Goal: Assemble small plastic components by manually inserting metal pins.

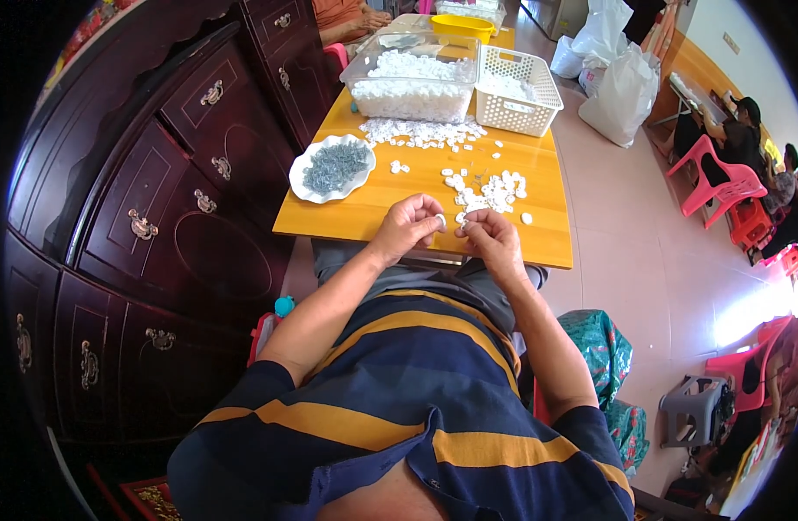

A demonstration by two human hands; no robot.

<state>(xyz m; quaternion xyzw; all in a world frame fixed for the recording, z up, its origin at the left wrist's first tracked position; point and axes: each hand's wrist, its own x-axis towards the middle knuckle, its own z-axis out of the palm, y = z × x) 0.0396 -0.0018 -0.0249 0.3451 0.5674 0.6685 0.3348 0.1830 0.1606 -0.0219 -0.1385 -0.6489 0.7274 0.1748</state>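
Note:
Over the near edge of the wooden table (399, 201), my two hands are close together but apart. My left hand (408, 229) pinches a small round white plastic piece (441, 221) between thumb and fingers. Beside it, the fingertips of my right hand (494, 243) are closed on something small that I cannot make out. A loose pile of white plastic pieces (501, 189) lies just beyond my right hand. To the left stands a white wavy-rimmed plate (304, 186) heaped with small grey metal-looking parts (336, 166). More white pieces (423, 132) are spread further back.
A clear plastic bin (382, 102) full of white pieces and a white perforated basket (538, 111) stand at the far end, with a yellow basin (462, 29) behind. Dark wooden cabinets (156, 200) line the left. White sacks (623, 95) and pink chairs (720, 178) with people are at right.

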